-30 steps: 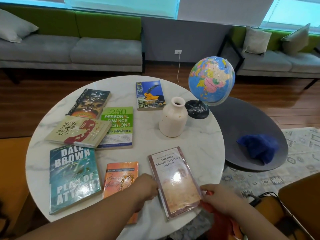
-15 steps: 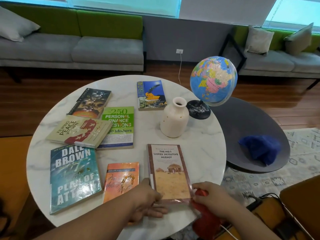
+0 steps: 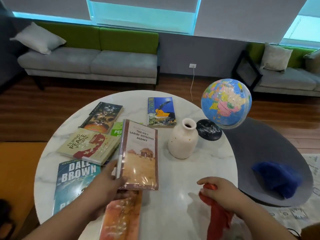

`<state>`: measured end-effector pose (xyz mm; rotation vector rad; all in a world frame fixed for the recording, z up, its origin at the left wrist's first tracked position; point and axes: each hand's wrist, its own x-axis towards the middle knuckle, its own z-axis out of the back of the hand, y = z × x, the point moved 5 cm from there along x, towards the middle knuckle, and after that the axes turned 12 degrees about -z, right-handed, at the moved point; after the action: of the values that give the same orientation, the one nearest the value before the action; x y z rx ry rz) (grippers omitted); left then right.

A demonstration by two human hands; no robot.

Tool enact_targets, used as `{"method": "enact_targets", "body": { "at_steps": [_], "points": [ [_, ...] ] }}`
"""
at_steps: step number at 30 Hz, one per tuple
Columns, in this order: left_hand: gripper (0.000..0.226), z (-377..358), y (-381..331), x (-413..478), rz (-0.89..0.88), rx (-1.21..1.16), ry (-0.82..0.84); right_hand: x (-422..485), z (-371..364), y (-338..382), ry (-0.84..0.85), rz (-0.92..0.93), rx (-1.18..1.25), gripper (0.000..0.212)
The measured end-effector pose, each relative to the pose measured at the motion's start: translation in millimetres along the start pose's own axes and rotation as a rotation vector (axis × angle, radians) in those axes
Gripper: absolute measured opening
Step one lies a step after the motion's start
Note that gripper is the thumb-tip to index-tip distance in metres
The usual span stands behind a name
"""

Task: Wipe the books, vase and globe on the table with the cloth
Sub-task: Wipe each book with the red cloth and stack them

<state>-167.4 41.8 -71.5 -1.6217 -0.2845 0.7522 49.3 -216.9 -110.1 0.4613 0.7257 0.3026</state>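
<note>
Head view: left hand [image 3: 105, 184] grips detective book [image 3: 140, 156] tilted up above worktop [image 3: 199, 170] left of vase [image 3: 182, 141], right hand [image 3: 220, 189] clutches red cloth [image 3: 216, 213] nearer than vase, globe [image 3: 226, 103] behind it

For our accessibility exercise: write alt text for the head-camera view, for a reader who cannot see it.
The left hand holds a paperback raised over a marble table; the right hand grips a red cloth. Other books, a vase and a globe sit there.

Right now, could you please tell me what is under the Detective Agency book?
Below the Detective Agency book, the orange book shows; the green book peeks out behind its top, mostly covered. The table beneath is hidden.
</note>
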Motion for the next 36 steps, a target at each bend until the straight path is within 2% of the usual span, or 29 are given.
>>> {"method": "enact_targets", "body": {
  "at_steps": [9,17,23,26,28,30,36],
  "points": [
    [0.041,-16.9,-46.9,118.8,-0.062,0.005,-0.149,73.7,49.7,15.5,-0.011,0.022,-0.111,0.018],
    [0.041,-62.0,-56.2,213.6,-0.009,-0.061,-0.117,133.5,68.6,20.7,-0.006,0.037,-0.171,0.017],
    [0.028,-79.8,-51.7,273.3,0.075,-0.083,-0.084,162.4,65.1,24.0,0.057,0.045,-0.181,0.017],
    [0.024,-73.6,-32.3,302.2,0.115,0.063,-0.197,172.5,63.8,26.0,0.057,0.045,-0.172,0.019],
    [0.026,-61.8,-17.6,315.9,0.133,0.289,-0.262,179.1,63.0,25.0,0.056,0.035,-0.147,0.021],
    [0.032,-54.5,-2.2,328.9,0.125,0.482,-0.258,183.3,62.2,22.8,0.060,0.015,-0.112,0.018],
    [0.040,-65.0,-23.6,322.8,0.016,0.769,-0.310,192.9,58.6,15.3,0.084,-0.009,-0.030,0.015]
  ]
}}
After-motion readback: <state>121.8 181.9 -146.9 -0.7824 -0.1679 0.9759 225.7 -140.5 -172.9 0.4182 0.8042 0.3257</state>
